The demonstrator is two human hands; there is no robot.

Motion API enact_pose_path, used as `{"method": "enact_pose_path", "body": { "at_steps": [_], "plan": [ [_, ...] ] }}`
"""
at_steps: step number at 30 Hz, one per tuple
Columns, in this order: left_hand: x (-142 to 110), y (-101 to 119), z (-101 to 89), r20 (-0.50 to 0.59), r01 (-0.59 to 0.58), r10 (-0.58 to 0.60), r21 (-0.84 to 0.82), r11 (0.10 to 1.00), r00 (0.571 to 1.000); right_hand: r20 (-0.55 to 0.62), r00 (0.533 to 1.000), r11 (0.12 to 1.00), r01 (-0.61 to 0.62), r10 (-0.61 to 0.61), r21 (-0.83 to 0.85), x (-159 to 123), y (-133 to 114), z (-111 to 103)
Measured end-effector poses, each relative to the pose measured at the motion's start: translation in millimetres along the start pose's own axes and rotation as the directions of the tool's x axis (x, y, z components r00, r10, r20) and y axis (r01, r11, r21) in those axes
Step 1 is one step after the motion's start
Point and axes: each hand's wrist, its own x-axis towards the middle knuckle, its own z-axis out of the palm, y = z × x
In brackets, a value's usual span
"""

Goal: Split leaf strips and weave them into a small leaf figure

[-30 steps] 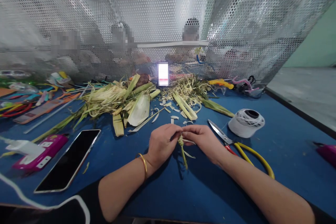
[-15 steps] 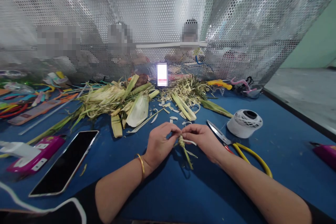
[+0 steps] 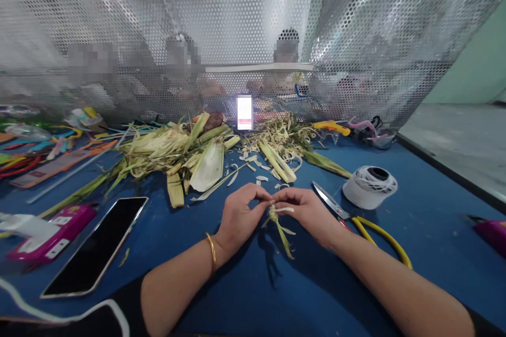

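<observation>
A small knotted piece of husk strips (image 3: 273, 215) hangs between my two hands above the blue table, its loose green ends pointing down. My left hand (image 3: 245, 208), with a gold bangle at the wrist, pinches the top of it between thumb and finger. My right hand (image 3: 302, 208) pinches it from the other side, fingertips meeting those of the left. A pale strip (image 3: 284, 209) sticks out of the piece toward my right palm. Scissors with yellow handles (image 3: 366, 229) lie beside my right hand, near a white spool of string (image 3: 369, 187).
A heap of green husks (image 3: 158, 152) and a pile of shredded strips (image 3: 282, 134) lie ahead. On the left are a black-screened phone (image 3: 97, 245) and a purple power strip (image 3: 51, 234) with a white cable. A perforated metal screen (image 3: 237, 21) closes the back, with people behind it.
The knotted piece hangs slightly differently, its lower ends shifted a little down and to the right. Both hands stay pinched at nearly the same spot.
</observation>
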Motion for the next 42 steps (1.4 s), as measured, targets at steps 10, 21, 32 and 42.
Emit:
{"method": "enact_pose_path", "body": {
  "at_steps": [10,21,32,42],
  "plan": [
    [1.4,-1.1,-0.8,0.036,0.045,-0.043,-0.053,0.998,0.998,-0.020,1.000,1.000,0.002,-0.002,-0.029,0.1,-3.0,-3.2],
    [0.2,-0.7,0.0,0.051,0.051,-0.050,-0.015,0.999,0.997,0.004,0.999,0.999,-0.033,0.033,0.002,-1.4,-5.9,-2.9],
    [0.2,-0.3,0.4,0.080,0.103,-0.104,0.020,0.994,0.991,0.048,0.993,0.989,-0.115,0.111,0.091,-0.9,-4.7,-4.0],
    [1.0,0.0,0.8,0.090,0.140,-0.141,0.018,0.990,0.986,0.051,0.998,0.998,-0.044,0.046,-0.043,1.7,-0.3,-9.3]
  ]
}}
